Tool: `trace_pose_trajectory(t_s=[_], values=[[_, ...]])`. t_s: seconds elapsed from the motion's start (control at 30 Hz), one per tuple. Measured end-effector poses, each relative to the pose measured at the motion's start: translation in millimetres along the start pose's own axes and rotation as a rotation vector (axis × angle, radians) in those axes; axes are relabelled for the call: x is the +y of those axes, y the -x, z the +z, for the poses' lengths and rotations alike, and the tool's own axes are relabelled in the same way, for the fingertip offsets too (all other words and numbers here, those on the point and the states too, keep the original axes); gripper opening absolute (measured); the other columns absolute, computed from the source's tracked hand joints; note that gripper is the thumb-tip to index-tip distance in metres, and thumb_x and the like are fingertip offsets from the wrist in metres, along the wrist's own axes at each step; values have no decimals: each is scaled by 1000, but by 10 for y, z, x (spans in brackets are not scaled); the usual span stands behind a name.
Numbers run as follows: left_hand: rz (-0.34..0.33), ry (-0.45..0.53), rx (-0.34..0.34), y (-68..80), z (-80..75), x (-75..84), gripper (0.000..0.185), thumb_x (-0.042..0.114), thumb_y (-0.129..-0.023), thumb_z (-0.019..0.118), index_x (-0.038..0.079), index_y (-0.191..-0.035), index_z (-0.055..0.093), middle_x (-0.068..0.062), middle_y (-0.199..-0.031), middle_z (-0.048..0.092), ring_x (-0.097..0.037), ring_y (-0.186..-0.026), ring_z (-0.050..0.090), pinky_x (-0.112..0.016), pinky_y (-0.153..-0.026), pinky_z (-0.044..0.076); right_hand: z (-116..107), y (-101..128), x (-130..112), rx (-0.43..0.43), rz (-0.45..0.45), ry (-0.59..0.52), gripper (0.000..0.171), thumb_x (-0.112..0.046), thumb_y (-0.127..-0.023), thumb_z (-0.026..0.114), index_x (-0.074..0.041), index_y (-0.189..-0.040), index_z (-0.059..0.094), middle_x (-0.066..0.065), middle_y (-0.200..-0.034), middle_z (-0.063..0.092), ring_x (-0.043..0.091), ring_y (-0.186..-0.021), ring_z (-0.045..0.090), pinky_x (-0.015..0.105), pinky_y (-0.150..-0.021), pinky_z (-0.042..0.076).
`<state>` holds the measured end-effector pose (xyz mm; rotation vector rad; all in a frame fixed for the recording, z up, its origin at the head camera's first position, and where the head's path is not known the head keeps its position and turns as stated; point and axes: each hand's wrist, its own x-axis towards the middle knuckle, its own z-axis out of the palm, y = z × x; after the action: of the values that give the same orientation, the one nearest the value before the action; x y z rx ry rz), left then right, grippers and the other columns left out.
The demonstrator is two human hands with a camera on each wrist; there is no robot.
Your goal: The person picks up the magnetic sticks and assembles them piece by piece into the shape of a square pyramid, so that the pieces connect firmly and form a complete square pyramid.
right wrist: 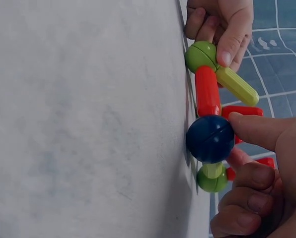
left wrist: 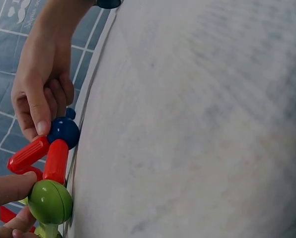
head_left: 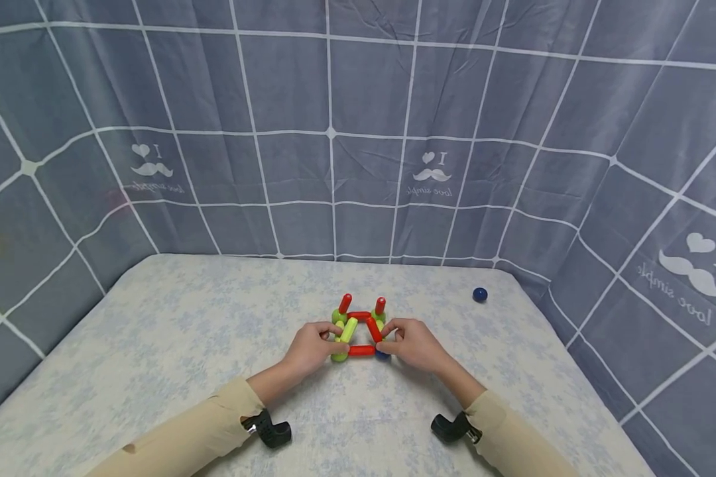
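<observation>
Rod-and-ball frame (head_left: 360, 328) sits at the middle of the bench (head_left: 155, 344), between both hands. On its left, the left hand (head_left: 311, 346) pinches the near green ball (left wrist: 50, 201), its grip closed on the ball beside a yellow-green rod (right wrist: 236, 85); the palm is hidden. A red rod (head_left: 361, 350) runs across to the dark blue ball (right wrist: 210, 139), which the right hand (head_left: 412, 343) pinches with thumb and fingers. Far posts are partly cut off in the wrist views. Well off to the right lies a loose blue ball (head_left: 480, 295).
</observation>
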<state>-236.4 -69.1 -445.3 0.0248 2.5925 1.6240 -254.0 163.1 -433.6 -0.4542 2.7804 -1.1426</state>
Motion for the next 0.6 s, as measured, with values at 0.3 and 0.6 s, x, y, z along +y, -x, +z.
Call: trace_pose_trajectory(t_s=[0.3, 0.6], values=[[9, 23, -28, -31, -51, -61, 26, 15, -81, 83, 8, -105, 75, 0, -73, 39, -17, -66, 39, -27, -57, 29, 40, 46, -18, -11, 2, -18, 16, -27, -88, 78, -15, -95, 69, -4, -53, 37, 12, -46, 32, 25, -46, 27], [35, 100, 60, -143, -140, -60, 18, 23, -90, 75, 12, -104, 76, 2, -70, 37, -14, -54, 30, -26, -50, 27, -41, -58, -12, 148, 44, -54, 16, -30, -94, 71, -16, -101, 70, -2, -55, 37, 14, -47, 33, 27, -47, 27]])
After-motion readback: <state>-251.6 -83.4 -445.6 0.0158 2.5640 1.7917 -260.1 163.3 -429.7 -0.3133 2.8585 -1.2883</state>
